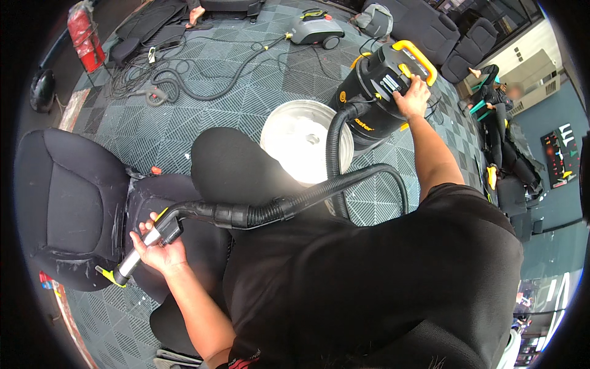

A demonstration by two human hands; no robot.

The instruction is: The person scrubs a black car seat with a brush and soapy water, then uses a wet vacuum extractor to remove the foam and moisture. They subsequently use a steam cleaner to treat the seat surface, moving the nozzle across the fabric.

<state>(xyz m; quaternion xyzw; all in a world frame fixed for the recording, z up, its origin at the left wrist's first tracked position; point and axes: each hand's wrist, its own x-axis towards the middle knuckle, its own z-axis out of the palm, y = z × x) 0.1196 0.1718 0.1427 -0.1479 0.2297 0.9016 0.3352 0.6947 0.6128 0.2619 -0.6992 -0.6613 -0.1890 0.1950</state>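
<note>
My left hand (162,251) is closed around the silver vacuum wand (138,253), which has a black grip and a yellow-green nozzle at its low end. Just left of it stands a black car seat (76,203) with whitish marks on its fabric. A ribbed black hose (318,196) runs from the wand across my lap, loops, and joins a black canister vacuum (368,106) with a yellow handle. On top of that canister rests my right hand (413,98), its fingers by a yellow latch or switch; whether they grip it, I cannot tell. A white bucket (268,143) stands beside the vacuum.
A grey wheeled cleaning machine (313,32) stands at the top, its hose (207,98) trailing over the tiled floor. Cables lie tangled near a red fire extinguisher (86,41). More car seats (421,27) stand beyond the vacuum. At the right, a person (498,94) sits on a green stool.
</note>
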